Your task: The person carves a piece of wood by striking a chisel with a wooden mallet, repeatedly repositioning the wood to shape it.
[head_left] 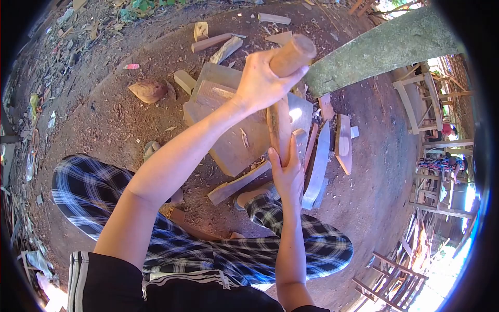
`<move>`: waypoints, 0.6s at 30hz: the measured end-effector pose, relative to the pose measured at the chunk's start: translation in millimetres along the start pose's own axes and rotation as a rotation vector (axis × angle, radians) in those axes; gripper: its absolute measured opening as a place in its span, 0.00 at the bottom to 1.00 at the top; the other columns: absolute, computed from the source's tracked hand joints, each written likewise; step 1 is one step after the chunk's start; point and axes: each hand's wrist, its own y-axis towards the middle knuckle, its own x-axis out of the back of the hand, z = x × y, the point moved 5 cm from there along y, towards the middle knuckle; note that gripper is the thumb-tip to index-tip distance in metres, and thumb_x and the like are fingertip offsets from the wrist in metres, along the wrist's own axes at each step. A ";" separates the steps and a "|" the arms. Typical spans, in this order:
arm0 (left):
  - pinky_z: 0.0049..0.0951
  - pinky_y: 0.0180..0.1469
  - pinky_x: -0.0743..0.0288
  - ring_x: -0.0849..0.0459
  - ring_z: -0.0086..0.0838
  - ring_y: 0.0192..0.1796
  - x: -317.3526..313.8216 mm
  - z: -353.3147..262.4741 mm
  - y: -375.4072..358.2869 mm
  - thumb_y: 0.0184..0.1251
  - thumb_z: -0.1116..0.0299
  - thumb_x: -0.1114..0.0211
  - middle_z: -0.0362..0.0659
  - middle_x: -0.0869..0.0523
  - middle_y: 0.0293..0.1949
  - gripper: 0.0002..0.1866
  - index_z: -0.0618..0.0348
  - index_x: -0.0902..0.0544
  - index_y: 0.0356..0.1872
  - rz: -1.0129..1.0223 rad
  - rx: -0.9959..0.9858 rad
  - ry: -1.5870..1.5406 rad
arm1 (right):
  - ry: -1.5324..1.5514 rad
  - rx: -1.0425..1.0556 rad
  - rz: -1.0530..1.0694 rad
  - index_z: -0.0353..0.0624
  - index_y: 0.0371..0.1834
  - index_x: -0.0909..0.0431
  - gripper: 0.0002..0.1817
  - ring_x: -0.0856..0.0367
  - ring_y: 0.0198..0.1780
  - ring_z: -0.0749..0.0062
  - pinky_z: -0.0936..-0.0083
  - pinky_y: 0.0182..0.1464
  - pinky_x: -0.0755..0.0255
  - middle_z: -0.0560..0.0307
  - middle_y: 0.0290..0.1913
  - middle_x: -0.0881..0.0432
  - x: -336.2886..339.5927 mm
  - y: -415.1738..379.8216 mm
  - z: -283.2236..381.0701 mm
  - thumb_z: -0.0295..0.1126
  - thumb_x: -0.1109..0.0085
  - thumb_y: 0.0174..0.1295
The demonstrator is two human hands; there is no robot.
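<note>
My left hand (262, 80) is closed around a thick, round-ended wooden piece (294, 54), its blunt end pointing up and right. Below it, a smooth wooden handle (279, 125) runs down to my right hand (288, 174), whose fingers and thumb close on its lower end. Whether the handle and the round-ended piece are joined is hidden by my left hand. Both are held above a flat wooden block (239, 151) on the ground, with a small shaving (244, 138) on it. A bright glint shows just beside the handle.
Wood offcuts lie around the block, including a long pale strip (317, 166) and a pointed board (343, 143). A carved rounded piece (148, 91) lies to the left. A broad mossy slab (379, 52) reaches in from upper right. A slatted wooden frame (392, 281) stands lower right.
</note>
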 end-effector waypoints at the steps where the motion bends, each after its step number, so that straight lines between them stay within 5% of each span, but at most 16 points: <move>1: 0.31 0.40 0.18 0.12 0.28 0.33 -1.2 3.5 -3.6 0.55 0.64 0.28 0.45 0.11 0.32 0.15 0.61 0.13 0.41 -0.003 -0.005 0.002 | 0.001 0.005 -0.002 0.45 0.71 0.36 0.38 0.17 0.39 0.36 0.50 0.39 0.24 0.31 0.37 0.17 -4.1 0.1 -6.3 0.52 0.38 0.59; 4: 0.28 0.43 0.20 0.13 0.25 0.38 -7.0 3.4 -12.6 0.57 0.65 0.26 0.45 0.10 0.36 0.15 0.60 0.14 0.42 0.023 -0.009 -0.096 | 0.045 0.128 -0.051 0.42 0.71 0.37 0.39 0.16 0.29 0.48 0.58 0.31 0.25 0.41 0.29 0.15 1.4 6.7 -1.5 0.51 0.39 0.60; 5: 0.28 0.43 0.20 0.13 0.25 0.38 -6.5 0.6 -14.0 0.57 0.65 0.26 0.45 0.10 0.36 0.15 0.60 0.14 0.42 0.006 -0.011 -0.085 | 0.259 -0.053 0.023 0.41 0.71 0.37 0.38 0.21 0.25 0.61 0.65 0.27 0.29 0.50 0.26 0.19 16.4 8.9 5.5 0.49 0.39 0.62; 6: 0.31 0.42 0.18 0.11 0.31 0.37 -5.9 -3.2 -15.8 0.53 0.67 0.27 0.48 0.11 0.35 0.15 0.60 0.14 0.43 -0.030 -0.073 -0.081 | 0.466 -0.237 0.105 0.40 0.71 0.37 0.37 0.26 0.21 0.73 0.73 0.23 0.33 0.59 0.22 0.22 30.8 8.7 17.0 0.47 0.40 0.63; 8: 0.35 0.38 0.19 0.11 0.44 0.35 -5.7 -0.9 -17.5 0.47 0.71 0.28 0.55 0.13 0.31 0.17 0.61 0.16 0.42 -0.053 -0.168 -0.043 | 0.677 -0.159 -0.113 0.32 0.70 0.37 0.39 0.39 0.22 0.87 0.88 0.23 0.43 0.65 0.27 0.27 72.4 9.3 39.8 0.50 0.40 0.64; 10: 0.33 0.39 0.19 0.11 0.42 0.37 -6.0 -0.2 -21.5 0.47 0.72 0.27 0.54 0.13 0.33 0.18 0.62 0.15 0.42 -0.020 -0.153 0.010 | 0.501 -0.127 -0.306 0.38 0.61 0.28 0.22 0.34 0.23 0.86 0.82 0.23 0.38 0.64 0.30 0.26 128.5 4.6 18.2 0.37 0.43 0.67; 11: 0.30 0.41 0.20 0.10 0.39 0.38 -10.9 -1.1 -22.4 0.48 0.72 0.27 0.53 0.12 0.34 0.18 0.63 0.15 0.43 0.026 -0.146 0.058 | 0.492 -0.123 -0.313 0.38 0.61 0.28 0.22 0.34 0.23 0.86 0.82 0.23 0.38 0.64 0.30 0.26 137.9 -2.7 20.1 0.37 0.43 0.67; 16: 0.31 0.39 0.20 0.11 0.43 0.38 -15.8 -8.9 -29.7 0.42 0.75 0.29 0.54 0.13 0.34 0.20 0.62 0.15 0.43 0.043 -0.129 0.134 | -0.122 0.304 -0.492 0.32 0.68 0.35 0.36 0.34 0.69 0.55 0.60 0.70 0.43 0.35 0.63 0.28 170.9 -34.8 64.1 0.49 0.41 0.65; 18: 0.32 0.37 0.20 0.11 0.43 0.36 -13.9 -10.7 -32.4 0.40 0.75 0.30 0.54 0.13 0.32 0.20 0.61 0.15 0.41 0.005 -0.214 0.124 | -0.062 0.309 -0.379 0.34 0.68 0.35 0.35 0.28 0.63 0.56 0.63 0.65 0.36 0.38 0.59 0.24 174.2 -37.1 66.6 0.46 0.41 0.65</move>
